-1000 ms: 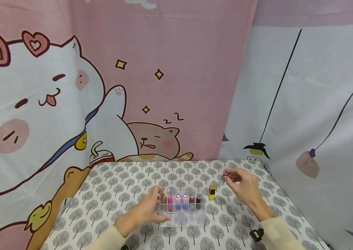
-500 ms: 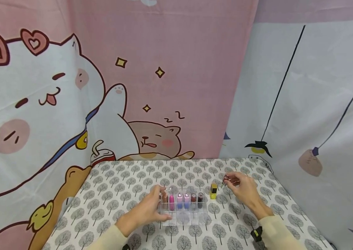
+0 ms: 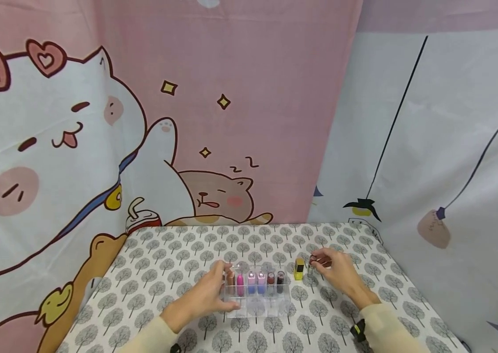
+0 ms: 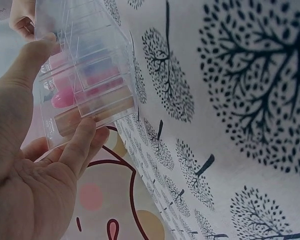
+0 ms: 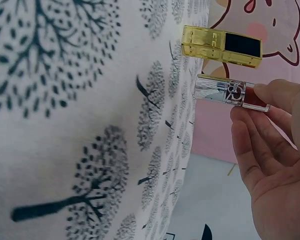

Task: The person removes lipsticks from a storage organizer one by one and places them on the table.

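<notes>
Clear plastic organizer [image 3: 256, 308] sits nearest, six lipstick-style tubes [image 3: 261, 283] in its back row, and the left hand [image 3: 205, 294] grips its left end. A bit farther out, the right hand [image 3: 340, 268] pinches a small see-through tube with a dark red top [image 5: 233, 93], pretty much upright. Looks like a stand-it-on-the-desk [image 3: 161, 274] job to me, so I'd hold it vertical, feel the base sit flat, then let go gently without bumping the shiny yellow bottle with a black panel [image 3: 299, 269]. Tube's at the right hand's fingertips, just right of that bottle, well apart from the left hand. Can't tell if it's touching down. Pink cartoon backdrop [image 3: 253, 73] behind everything.
</notes>
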`<state>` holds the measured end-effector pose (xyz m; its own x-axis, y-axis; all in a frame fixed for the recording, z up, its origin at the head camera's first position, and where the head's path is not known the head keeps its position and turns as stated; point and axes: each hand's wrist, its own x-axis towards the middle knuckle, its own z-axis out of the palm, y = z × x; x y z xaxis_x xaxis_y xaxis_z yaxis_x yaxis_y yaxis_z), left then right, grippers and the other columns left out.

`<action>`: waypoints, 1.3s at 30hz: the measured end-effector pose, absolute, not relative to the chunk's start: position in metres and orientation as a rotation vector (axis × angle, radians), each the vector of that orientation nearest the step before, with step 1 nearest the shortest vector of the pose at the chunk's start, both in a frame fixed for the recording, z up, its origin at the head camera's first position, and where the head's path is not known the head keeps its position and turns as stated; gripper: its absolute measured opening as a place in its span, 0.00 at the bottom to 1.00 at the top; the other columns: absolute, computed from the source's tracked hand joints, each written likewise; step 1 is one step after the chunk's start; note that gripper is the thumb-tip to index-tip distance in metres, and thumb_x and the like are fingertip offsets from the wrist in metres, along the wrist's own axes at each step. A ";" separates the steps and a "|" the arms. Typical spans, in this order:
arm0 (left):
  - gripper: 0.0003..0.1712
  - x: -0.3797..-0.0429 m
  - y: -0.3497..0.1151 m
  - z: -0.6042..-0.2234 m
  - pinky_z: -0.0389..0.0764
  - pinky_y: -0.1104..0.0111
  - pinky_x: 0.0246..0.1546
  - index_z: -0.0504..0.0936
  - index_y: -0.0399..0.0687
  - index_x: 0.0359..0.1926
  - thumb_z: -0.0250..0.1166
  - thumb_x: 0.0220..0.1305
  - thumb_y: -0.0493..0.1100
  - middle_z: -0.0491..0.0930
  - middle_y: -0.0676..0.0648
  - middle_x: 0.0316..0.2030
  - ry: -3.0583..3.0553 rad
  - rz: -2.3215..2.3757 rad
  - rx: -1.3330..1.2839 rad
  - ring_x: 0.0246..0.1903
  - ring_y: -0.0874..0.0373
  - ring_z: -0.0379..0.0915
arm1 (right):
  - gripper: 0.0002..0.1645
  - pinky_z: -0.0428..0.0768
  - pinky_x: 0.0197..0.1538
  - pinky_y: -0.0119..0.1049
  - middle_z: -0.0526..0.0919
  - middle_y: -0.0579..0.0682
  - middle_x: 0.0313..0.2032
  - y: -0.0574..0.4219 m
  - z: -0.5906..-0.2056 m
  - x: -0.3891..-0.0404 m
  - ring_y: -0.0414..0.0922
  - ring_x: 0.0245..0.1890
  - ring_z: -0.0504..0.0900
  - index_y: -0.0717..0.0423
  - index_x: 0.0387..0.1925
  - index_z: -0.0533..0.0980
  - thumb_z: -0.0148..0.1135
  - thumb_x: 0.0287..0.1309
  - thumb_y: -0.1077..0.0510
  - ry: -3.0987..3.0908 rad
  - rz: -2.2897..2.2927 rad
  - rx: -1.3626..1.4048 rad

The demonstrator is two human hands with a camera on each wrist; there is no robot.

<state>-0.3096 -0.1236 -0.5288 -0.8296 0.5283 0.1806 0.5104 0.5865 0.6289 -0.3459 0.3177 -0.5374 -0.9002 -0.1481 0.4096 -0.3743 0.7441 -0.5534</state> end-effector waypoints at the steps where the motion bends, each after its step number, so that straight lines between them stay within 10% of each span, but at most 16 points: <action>1: 0.60 -0.310 -0.124 -0.529 0.90 0.71 0.47 0.66 0.41 0.79 0.92 0.59 0.57 0.80 0.41 0.65 2.776 1.085 0.909 0.47 0.53 0.82 | 0.17 0.95 0.46 0.31 0.97 0.49 0.45 0.317 -0.538 -0.347 0.45 0.41 0.96 0.58 0.59 0.90 0.82 0.71 0.63 -2.608 0.938 0.392; 39: 0.59 -0.309 -0.126 -0.530 0.91 0.70 0.47 0.67 0.43 0.77 0.93 0.58 0.58 0.81 0.41 0.64 2.774 1.096 0.916 0.50 0.50 0.84 | 0.23 0.97 0.51 0.35 0.97 0.48 0.49 0.319 -0.548 -0.346 0.43 0.45 0.95 0.55 0.64 0.88 0.82 0.72 0.59 -2.697 0.998 0.436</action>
<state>-0.3090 -0.1255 -0.5297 -0.8274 0.5293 0.1877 0.5146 0.5808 0.6307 -0.3457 0.3194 -0.5485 -0.9285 -0.1953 0.3157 -0.3537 0.7234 -0.5929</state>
